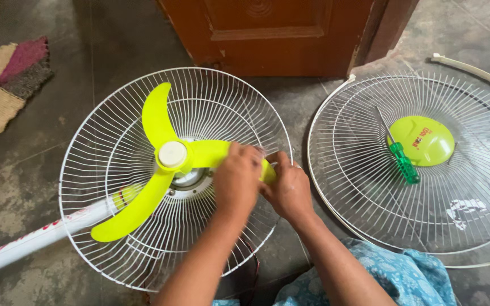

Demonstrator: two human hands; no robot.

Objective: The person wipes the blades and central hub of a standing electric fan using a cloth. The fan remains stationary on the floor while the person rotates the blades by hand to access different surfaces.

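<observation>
A lime-green three-bladed fan propeller with a white hub cap sits in a white wire rear guard lying on the floor. My left hand grips the right-pointing blade from above. Beside it, my right hand holds the tip of the same blade; a ring shows on one finger. The fan's white pole runs off to the lower left.
The detached front wire guard with a green centre disc lies at the right, a green-handled screwdriver resting on it. A white plastic rim ring curves behind. A brown wooden door stands ahead; a patchwork mat lies far left.
</observation>
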